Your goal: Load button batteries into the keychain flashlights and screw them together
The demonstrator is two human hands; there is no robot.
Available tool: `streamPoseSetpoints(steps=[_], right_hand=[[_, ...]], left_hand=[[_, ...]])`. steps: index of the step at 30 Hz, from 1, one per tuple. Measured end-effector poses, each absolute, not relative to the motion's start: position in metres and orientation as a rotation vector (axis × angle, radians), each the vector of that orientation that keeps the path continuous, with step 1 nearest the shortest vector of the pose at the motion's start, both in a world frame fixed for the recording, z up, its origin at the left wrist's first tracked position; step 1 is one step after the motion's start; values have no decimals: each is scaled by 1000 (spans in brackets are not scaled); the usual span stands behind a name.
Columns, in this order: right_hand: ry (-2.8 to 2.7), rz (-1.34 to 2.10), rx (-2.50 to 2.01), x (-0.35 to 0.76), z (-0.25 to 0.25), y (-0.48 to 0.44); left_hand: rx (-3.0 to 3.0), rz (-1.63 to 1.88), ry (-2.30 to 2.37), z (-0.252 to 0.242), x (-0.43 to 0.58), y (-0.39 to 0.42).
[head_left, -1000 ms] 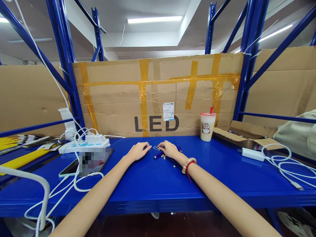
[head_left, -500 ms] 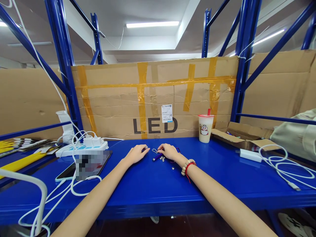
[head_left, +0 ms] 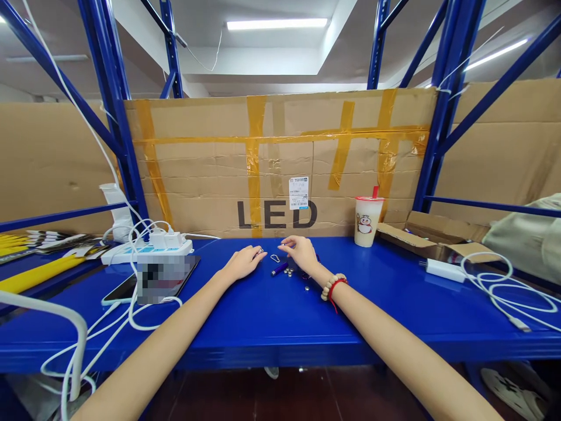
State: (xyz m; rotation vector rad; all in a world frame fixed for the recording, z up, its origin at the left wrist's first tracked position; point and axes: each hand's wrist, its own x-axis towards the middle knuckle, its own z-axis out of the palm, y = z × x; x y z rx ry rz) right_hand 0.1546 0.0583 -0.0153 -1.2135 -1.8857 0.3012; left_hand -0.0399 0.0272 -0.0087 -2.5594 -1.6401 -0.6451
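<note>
On the blue shelf top [head_left: 245,316], my left hand [head_left: 243,262] is closed, its fingertips round something small and shiny that I cannot make out. Across from it, my right hand [head_left: 300,252] is raised a little, thumb and finger pinched; what they hold is too small to name. Between the hands lies a silver carabiner [head_left: 274,258]. A dark blue cylinder [head_left: 279,269] rests just below my right hand, with several small silver pieces [head_left: 289,272] beside it. One more silver piece [head_left: 307,288] sits nearer the front. Something dark is partly hidden behind my right hand.
Left: a tablet [head_left: 188,275], a power strip [head_left: 118,254] with white cables, and yellow packets [head_left: 48,275]. Right: a cup with a red straw [head_left: 366,225], an open cardboard box [head_left: 405,238], and a white adapter [head_left: 445,270] with its cable. A large LED carton [head_left: 210,175] stands behind.
My right hand has lifted away from the carabiner and blue cylinder, which now show more fully. My left hand stays closed in about the same place. The view has tilted slightly.
</note>
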Motion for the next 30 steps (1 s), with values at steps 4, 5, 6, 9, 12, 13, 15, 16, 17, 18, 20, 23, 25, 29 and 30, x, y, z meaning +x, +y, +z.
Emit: streamPoseSetpoints(steps=[4, 5, 6, 9, 12, 13, 15, 16, 17, 18, 20, 23, 25, 29, 30], right_hand=[[-1773, 331, -1045, 152, -10, 57], [-1762, 340, -1003, 151, -8, 55], [-1759, 350, -962, 149, -6, 52], [-1795, 387, -843, 144, 0, 46], [-1866, 431, -754, 141, 3, 42], [-1888, 446, -732, 141, 4, 41], [-1928, 477, -697, 142, 4, 41], [-1945, 492, -685, 144, 4, 41], [-1959, 504, -675, 145, 5, 41], [-1971, 515, -667, 146, 5, 41], [-1985, 529, -658, 148, 5, 41], [-1985, 559, -662, 150, 5, 42], [-1978, 593, -678, 152, 6, 43], [-1948, 683, -741, 157, 7, 46], [-1940, 708, -759, 159, 7, 46]], left_hand=[[-2586, -684, -1594, -9, -37, 28], [-2600, -699, -1578, -9, -36, 27], [-2612, -717, -1563, -9, -35, 27], [-2630, -779, -1532, -9, -32, 26], [-2644, -835, -1507, -10, -30, 28], [-2652, -854, -1498, -10, -29, 28], [-2667, -891, -1481, -11, -28, 29], [-2673, -907, -1476, -11, -27, 30], [-2679, -919, -1472, -11, -27, 29], [-2685, -924, -1469, -11, -27, 29], [-2698, -919, -1465, -11, -27, 27], [-2731, -894, -1439, -12, -27, 23], [-2753, -887, -1412, -12, -27, 21], [-2782, -892, -1342, -11, -26, 18], [-2789, -895, -1322, -11, -25, 17]])
